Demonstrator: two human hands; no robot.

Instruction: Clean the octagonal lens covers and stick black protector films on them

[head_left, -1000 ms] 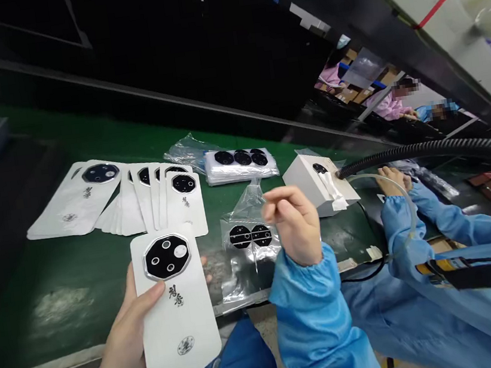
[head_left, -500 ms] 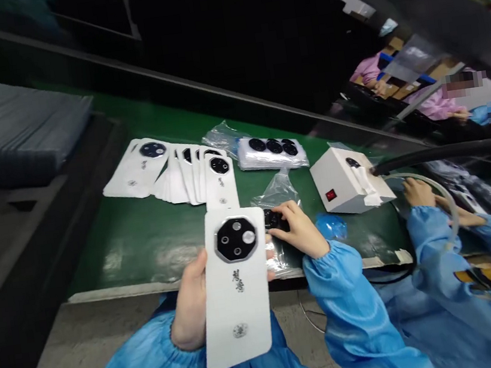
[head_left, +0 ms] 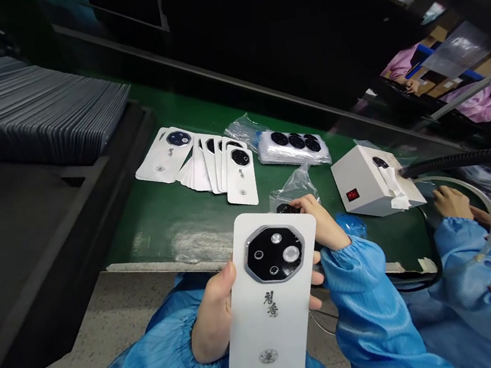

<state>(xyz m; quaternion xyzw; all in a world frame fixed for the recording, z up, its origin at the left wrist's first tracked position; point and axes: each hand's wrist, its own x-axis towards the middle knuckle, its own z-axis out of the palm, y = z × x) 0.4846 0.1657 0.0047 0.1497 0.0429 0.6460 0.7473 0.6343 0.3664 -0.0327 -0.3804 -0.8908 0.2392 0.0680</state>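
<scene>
Black lens pieces (head_left: 285,209) lie at the right hand's fingertips (head_left: 307,202), beside a clear plastic bag (head_left: 293,186), and the view cannot settle whether those fingers grasp them or only touch. The left hand (head_left: 212,321) firmly grips a white phone back cover (head_left: 269,332) at lower centre, thumb (head_left: 226,277) clamped over its edge, octagonal black camera window facing up. Farther out on the green bench (head_left: 165,231), more white covers (head_left: 239,175) fan out at upper centre beside a wrapped lens stack (head_left: 292,147). To the right sit a white box (head_left: 363,183) with a red switch, a black hose (head_left: 451,163) and a co-worker's hand (head_left: 451,202).
</scene>
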